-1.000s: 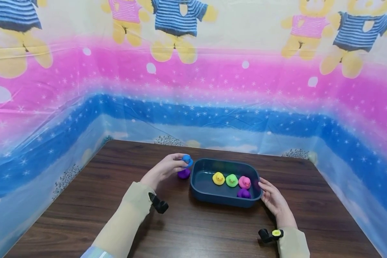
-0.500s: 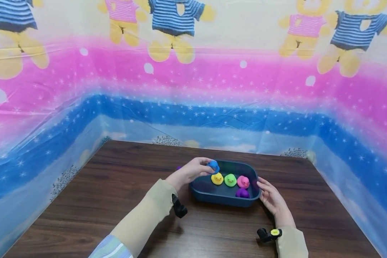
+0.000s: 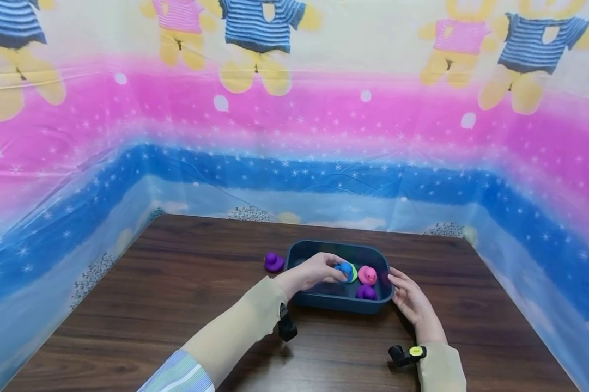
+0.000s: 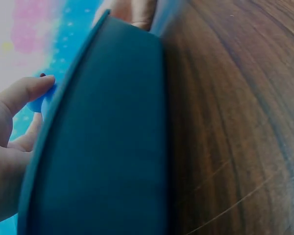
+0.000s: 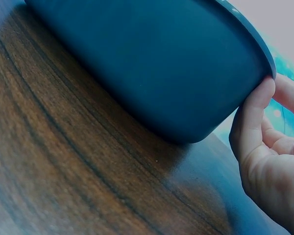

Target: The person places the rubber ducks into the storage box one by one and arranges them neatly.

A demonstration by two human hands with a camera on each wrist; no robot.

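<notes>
So I've got the blue duck [image 3: 344, 270] pinched in my left hand [image 3: 310, 272], held low over the tub [image 3: 323, 249], right by the green duck [image 3: 353, 273]. Can't tell from here if it's touching the bottom yet, my fingers block it. My right hand [image 3: 411, 300] is resting against the tub's right end, thumb on the rim, fingers relaxed, just steadying it. Pink duck [image 3: 367, 275] and a purple duck [image 3: 365, 292] are already inside. One more purple duck [image 3: 273, 262] sits out on the table [image 3: 176, 305] just left of the tub, so I'd say nearly done: that one's left.
</notes>
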